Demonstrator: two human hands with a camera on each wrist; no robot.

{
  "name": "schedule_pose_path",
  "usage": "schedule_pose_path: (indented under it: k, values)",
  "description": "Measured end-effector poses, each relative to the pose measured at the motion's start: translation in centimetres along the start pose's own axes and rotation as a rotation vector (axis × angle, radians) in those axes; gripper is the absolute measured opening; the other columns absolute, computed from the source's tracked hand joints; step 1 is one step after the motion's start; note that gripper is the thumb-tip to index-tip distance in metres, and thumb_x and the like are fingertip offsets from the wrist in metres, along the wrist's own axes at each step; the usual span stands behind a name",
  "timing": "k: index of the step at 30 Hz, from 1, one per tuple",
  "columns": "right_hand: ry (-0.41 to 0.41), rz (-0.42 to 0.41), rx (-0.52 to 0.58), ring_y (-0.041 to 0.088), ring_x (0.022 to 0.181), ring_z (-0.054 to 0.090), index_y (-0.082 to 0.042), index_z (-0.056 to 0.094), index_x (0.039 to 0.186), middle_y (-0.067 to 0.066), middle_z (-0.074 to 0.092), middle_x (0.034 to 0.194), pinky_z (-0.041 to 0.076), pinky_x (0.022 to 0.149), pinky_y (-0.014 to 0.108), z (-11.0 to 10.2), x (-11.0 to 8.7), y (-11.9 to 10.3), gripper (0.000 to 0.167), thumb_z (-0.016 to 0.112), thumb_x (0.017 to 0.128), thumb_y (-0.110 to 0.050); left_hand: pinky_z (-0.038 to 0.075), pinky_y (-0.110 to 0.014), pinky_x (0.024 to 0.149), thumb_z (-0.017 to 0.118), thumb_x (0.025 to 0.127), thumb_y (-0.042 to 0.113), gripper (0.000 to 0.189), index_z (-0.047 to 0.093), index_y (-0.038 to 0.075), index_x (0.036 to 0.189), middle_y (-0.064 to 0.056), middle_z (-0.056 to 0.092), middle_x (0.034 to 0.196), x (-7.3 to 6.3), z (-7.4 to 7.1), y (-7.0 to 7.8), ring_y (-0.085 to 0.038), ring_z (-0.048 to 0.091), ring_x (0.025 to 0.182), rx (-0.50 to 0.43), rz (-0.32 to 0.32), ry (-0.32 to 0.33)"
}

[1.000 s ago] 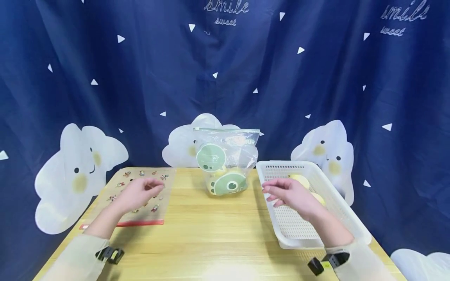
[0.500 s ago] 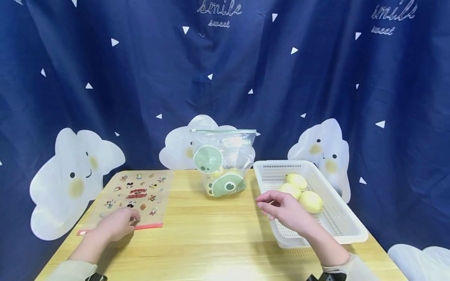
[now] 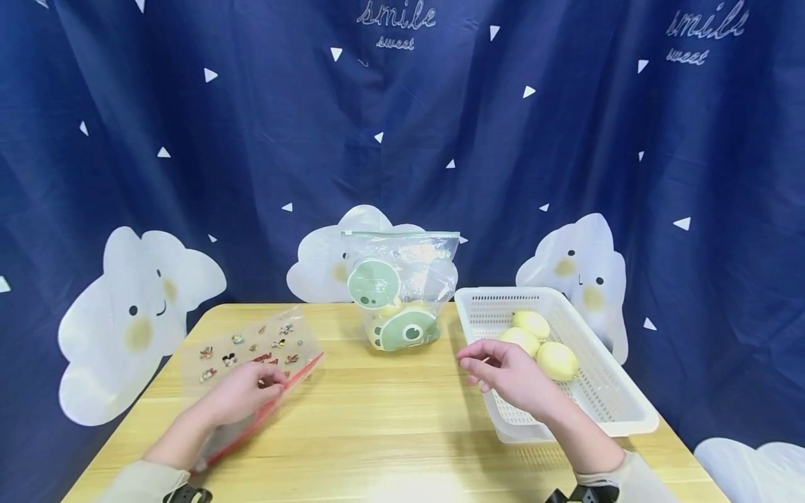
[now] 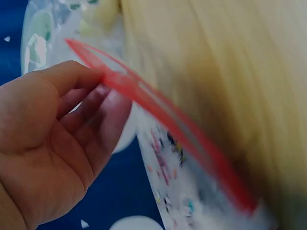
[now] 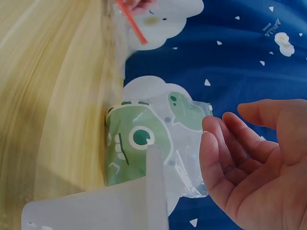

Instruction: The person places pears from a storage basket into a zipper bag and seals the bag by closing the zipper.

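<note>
My left hand (image 3: 242,397) pinches the red zip edge (image 4: 158,112) of a clear zip bag (image 3: 251,342) printed with small cartoon figures. The bag is tilted, its red edge raised off the table; in the left wrist view that edge bows apart into two strips. My right hand (image 3: 512,377) hangs over the near left side of a white plastic basket (image 3: 619,398), fingers loosely curled with nothing in them. Inside the basket lie three yellow lemons (image 3: 557,361), just beyond the right hand.
A second clear zip bag (image 3: 402,286) with green cartoon prints stands upright at the back middle of the wooden table (image 3: 390,419), yellow fruit inside it. Behind the table hangs a dark blue curtain (image 3: 402,126) with clouds and triangles.
My left hand came down to the red edge of the flat cartoon bag, took hold of it and lifted it to the right. The right hand shifted slightly down and left, then stayed.
</note>
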State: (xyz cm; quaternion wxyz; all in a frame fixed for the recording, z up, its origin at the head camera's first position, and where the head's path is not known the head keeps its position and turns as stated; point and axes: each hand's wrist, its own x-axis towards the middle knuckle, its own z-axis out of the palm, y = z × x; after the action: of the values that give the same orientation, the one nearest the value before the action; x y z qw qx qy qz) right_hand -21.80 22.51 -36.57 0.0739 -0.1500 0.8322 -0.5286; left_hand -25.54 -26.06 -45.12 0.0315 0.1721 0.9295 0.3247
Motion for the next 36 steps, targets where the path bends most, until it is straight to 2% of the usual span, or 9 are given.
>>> schedule_pose_path:
  k: [5,10,12,16,23,26,30,32,36]
  values:
    - [-0.005,-0.009,-0.007,0.011,0.08,0.066,0.001,0.074,0.125,0.005,0.074,0.101,0.06,0.071,0.024,0.0,0.2,-0.5,0.025,0.069,0.108,-0.018,0.062,-0.03,0.054,0.068,0.107,0.014,0.01,0.073,0.006,0.111,-0.004,0.07,0.089,1.3,0.8,3.4,-0.013,0.065,0.068,-0.276,-0.041,-0.05]
    - [-0.022,-0.029,0.003,0.014,0.087,0.069,0.002,0.073,0.124,0.008,0.074,0.106,0.061,0.071,0.024,0.4,0.6,-1.2,0.024,0.065,0.109,-0.015,0.063,-0.028,0.056,0.068,0.104,0.011,0.019,0.069,-0.004,0.116,-0.005,0.07,0.086,3.5,1.5,7.7,-0.014,0.066,0.069,-0.556,-0.094,-0.013]
    - [-0.032,-0.036,0.009,0.015,0.09,0.07,0.002,0.072,0.124,0.009,0.075,0.109,0.061,0.071,0.024,0.6,0.8,-1.5,0.024,0.064,0.11,-0.015,0.063,-0.026,0.059,0.069,0.104,0.011,0.021,0.068,-0.006,0.117,-0.003,0.07,0.085,4.5,1.8,9.4,-0.013,0.067,0.071,-0.637,-0.12,0.009]
    - [-0.057,-0.038,0.004,0.018,0.093,0.072,0.002,0.071,0.127,0.012,0.076,0.117,0.063,0.072,0.025,1.4,1.4,-2.1,0.026,0.062,0.111,-0.017,0.066,-0.025,0.064,0.069,0.104,0.009,0.022,0.065,-0.006,0.118,-0.003,0.073,0.084,6.5,2.5,12.8,-0.013,0.071,0.074,-0.73,-0.119,0.03]
    - [-0.128,-0.015,-0.015,0.02,0.095,0.075,0.001,0.065,0.141,0.015,0.075,0.125,0.067,0.073,0.033,3.8,3.1,-3.6,0.047,0.064,0.112,-0.036,0.07,-0.031,0.069,0.072,0.103,0.009,0.021,0.064,-0.003,0.118,-0.008,0.077,0.088,9.2,3.7,18.1,-0.015,0.076,0.074,-0.798,-0.059,0.011]
    - [-0.141,-0.013,-0.034,0.021,0.091,0.077,0.001,0.061,0.145,0.015,0.077,0.122,0.068,0.069,0.036,4.7,3.6,-4.3,0.049,0.064,0.111,-0.034,0.07,-0.032,0.07,0.071,0.102,0.008,0.021,0.064,-0.002,0.119,-0.009,0.078,0.091,9.8,3.8,19.5,-0.016,0.077,0.074,-0.8,-0.047,0.007]
    - [-0.079,0.0,-0.058,0.019,0.077,0.076,0.004,0.064,0.142,0.014,0.079,0.111,0.068,0.061,0.037,5.3,4.0,-4.8,0.04,0.06,0.106,-0.013,0.069,-0.032,0.067,0.067,0.1,0.006,0.024,0.063,-0.001,0.123,-0.01,0.076,0.091,10.1,3.7,20.6,-0.018,0.075,0.071,-0.752,-0.074,0.028]
    - [-0.027,0.002,-0.089,0.016,0.072,0.073,0.003,0.068,0.137,0.013,0.079,0.106,0.065,0.059,0.032,5.4,4.2,-5.0,0.038,0.058,0.102,-0.007,0.069,-0.034,0.066,0.069,0.101,0.011,0.029,0.062,0.001,0.127,-0.01,0.075,0.092,10.0,3.5,21.0,-0.02,0.076,0.071,-0.697,-0.101,0.021]
    - [0.032,-0.011,-0.173,0.011,0.064,0.066,-0.001,0.073,0.129,0.008,0.078,0.097,0.049,0.051,0.023,5.5,4.7,-5.3,0.031,0.062,0.1,-0.005,0.07,-0.039,0.067,0.074,0.103,0.029,0.041,0.06,0.005,0.133,-0.011,0.074,0.095,9.8,2.9,21.7,-0.022,0.079,0.074,-0.58,-0.149,-0.071]
